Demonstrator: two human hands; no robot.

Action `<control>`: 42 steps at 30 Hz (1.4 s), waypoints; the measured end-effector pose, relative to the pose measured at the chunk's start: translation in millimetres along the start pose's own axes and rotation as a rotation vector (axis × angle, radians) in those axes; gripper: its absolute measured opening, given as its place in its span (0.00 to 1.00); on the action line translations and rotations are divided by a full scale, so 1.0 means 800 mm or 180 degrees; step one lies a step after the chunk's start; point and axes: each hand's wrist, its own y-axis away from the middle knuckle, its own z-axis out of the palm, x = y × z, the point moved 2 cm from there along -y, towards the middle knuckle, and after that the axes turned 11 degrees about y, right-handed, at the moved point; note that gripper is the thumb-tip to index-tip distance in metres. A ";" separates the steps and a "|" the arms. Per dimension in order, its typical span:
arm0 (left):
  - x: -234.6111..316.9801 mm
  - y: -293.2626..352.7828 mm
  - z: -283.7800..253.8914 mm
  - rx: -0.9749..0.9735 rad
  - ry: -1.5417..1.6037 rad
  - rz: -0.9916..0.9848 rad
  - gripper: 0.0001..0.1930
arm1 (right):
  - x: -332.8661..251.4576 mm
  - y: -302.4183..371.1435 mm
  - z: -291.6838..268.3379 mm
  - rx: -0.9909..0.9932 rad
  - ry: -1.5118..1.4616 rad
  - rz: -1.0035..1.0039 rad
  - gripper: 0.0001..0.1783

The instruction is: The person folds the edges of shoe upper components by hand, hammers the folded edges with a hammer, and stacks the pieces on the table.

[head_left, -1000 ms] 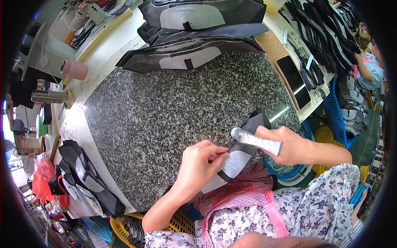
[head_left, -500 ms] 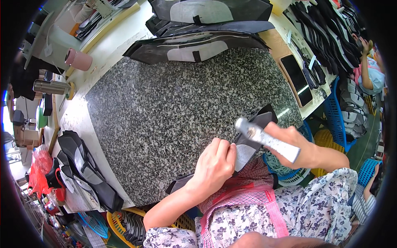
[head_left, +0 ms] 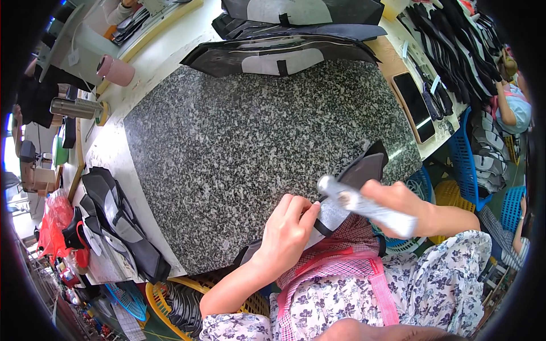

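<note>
A curved black piece with a light grey patch lies along the near edge of the stone slab, partly over my lap. My left hand is closed on its upper edge, thumb and fingers pinched together beside the patch. In my right hand is a metal hammer, gripped with its silver head held over the patch. The hammer is slightly blurred, and its handle is mostly hidden by the fist. Whether the head touches the piece I cannot tell.
Similar black pieces are stacked at the slab's far edge. More lie at the left. A phone rests at the right, a pink cup at the far left. Baskets stand beside the table; another person is at the far right.
My left hand has shifted slightly left along the edge, uncovering more of the grey patch and a black strip. The hammer has moved a little left and down. The whole view has shifted slightly.
</note>
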 end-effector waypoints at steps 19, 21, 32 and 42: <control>-0.003 0.025 -0.007 0.0401 0.0000 -0.0274 0.11 | -0.003 -0.017 0.000 -0.0006 0.0039 0.0301 0.19; -0.003 0.028 -0.004 0.0412 -0.0079 -0.0195 0.11 | -0.006 -0.013 0.008 -0.0086 -0.0130 0.0224 0.20; -0.017 0.032 -0.011 0.0561 0.0366 -0.0267 0.12 | -0.017 -0.024 0.034 -0.0850 0.0099 0.0342 0.19; -0.009 0.061 -0.013 0.0500 -0.0269 -0.0137 0.09 | -0.035 -0.037 0.018 -0.0241 -0.0201 0.0161 0.11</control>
